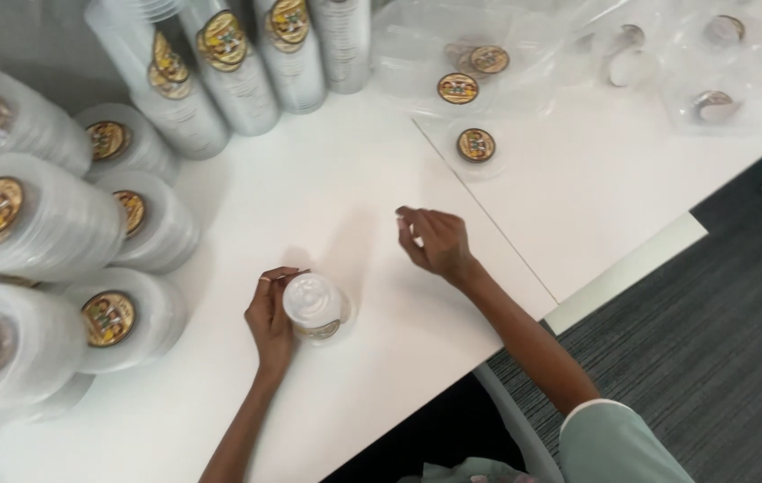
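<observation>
While the left hand (270,320) grips a clear lidded cup (314,306), the table (345,197) is touched by nothing else. The right hand (435,241) is held loosely curled, empty, above it.

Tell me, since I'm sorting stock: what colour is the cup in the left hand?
Clear, frosted-looking plastic cup with a brownish-gold band low on its side; head view.

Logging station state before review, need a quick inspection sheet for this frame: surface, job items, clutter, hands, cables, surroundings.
Surface: white table, a seam between two tops.
Job's things: clear domed lid with a round label, held on the table.
Clutter: stacks of labelled lids at left and rear; loose lids in plastic bags at far right.
Hands: left hand grips the lid; right hand is raised and pinched; what it holds is unclear.
Cables: nothing seen.
Surroundings: grey carpet.
</observation>
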